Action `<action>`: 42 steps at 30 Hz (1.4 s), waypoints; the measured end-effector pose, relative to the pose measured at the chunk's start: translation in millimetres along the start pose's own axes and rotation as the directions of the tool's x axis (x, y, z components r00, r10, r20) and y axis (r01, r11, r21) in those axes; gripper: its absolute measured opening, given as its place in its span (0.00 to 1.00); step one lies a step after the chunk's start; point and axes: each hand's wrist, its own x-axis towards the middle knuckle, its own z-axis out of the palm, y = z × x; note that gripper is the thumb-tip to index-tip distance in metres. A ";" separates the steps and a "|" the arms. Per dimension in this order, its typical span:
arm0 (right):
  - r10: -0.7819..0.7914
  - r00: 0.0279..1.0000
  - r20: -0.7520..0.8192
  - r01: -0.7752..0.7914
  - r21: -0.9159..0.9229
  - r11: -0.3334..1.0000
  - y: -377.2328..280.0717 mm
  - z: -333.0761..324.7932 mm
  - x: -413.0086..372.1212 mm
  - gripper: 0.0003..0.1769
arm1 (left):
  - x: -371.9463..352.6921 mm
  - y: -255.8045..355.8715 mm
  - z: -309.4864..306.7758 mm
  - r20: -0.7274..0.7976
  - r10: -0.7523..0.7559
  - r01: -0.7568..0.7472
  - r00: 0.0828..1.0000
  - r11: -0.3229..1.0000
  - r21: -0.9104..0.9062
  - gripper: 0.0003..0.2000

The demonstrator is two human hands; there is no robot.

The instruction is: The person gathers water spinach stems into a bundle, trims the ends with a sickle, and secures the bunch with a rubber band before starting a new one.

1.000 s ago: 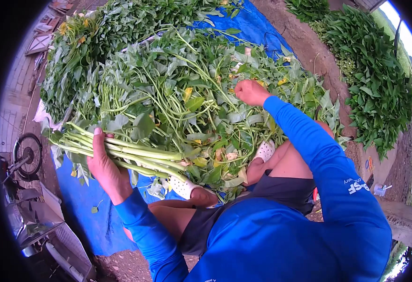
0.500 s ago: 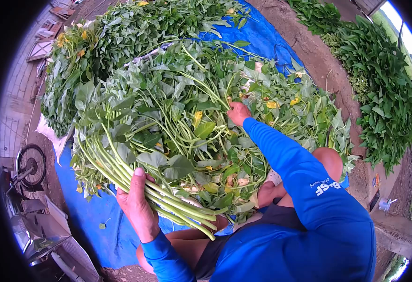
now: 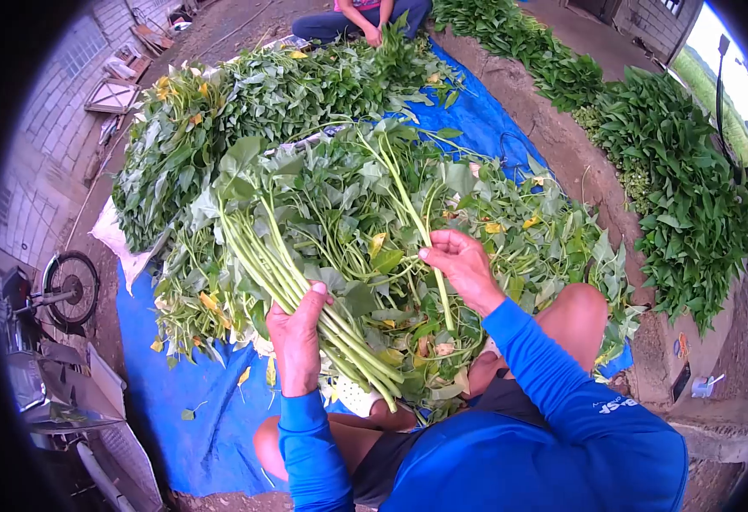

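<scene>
Since the frame half a second before, the right hand (image 3: 462, 266) had lifted off the greens and turned palm-up with a stalk in it. The left hand (image 3: 297, 337) had swung its bundle more upright. Both belonged to a person in smooth blue long sleeves, bare knees drawn up, seated at the near edge of a blue tarp (image 3: 188, 418), a crinkled plastic sheet spread over bare dirt.

The left hand's fingers were pressed together and wrapped around a bundle of stems (image 3: 284, 264), with the thumb laid along the top. The stems were long, smooth, pale green and rod-like. Their cut ends pointed down toward the person's lap, and their leafy tops fanned out over the middle of the tarp. The right hand's thumb and fingertips pinched a single stalk (image 3: 445, 300), thin and slightly bowed, which rose to heart-shaped leaves and also hung below the hand.

Under both hands, covering the middle of the tarp, lay a loose heap (image 3: 510, 213) of tangled stems and soft, broad leaves, a few of them yellowed. At the tarp's far side sat a darker leafy pile (image 3: 246, 94), and beyond it another person (image 3: 365, 17) was only partly in view. Off the tarp's right edge, across a dirt strip, ran a dense row of greens (image 3: 689, 188). Off its left edge stood a motorbike wheel (image 3: 71, 286). By the person's foot at the near edge lay what looked like a white perforated clog (image 3: 352, 397).
</scene>
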 end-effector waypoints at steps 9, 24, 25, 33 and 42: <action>0.028 0.934 0.357 -0.063 0.086 0.994 -4.6 58.9 -112.6 0.18 | -21.9 -50.1 20.8 0.192 -0.062 0.107 0.979 0.967 -0.232 0.13; 0.166 0.917 0.363 -0.150 -0.072 0.986 -3.2 49.4 -103.5 0.11 | 0.6 -17.2 -19.2 0.117 -0.011 0.038 0.993 0.971 -0.236 0.14; 0.221 0.891 0.397 -0.202 -0.091 0.975 4.9 41.4 -101.7 0.12 | 2.9 -13.0 -24.4 0.108 0.011 0.017 0.994 0.968 -0.252 0.14; 0.279 0.945 0.169 -0.177 -0.454 0.873 104.5 10.3 -18.4 0.12 | -7.1 35.3 -55.6 -0.080 0.181 -0.196 0.980 0.939 -0.282 0.12; 0.181 0.960 0.214 -0.052 -0.499 0.865 165.0 102.6 -1.0 0.13 | -0.2 45.8 -77.5 -0.307 0.212 -0.255 0.928 0.961 -0.105 0.14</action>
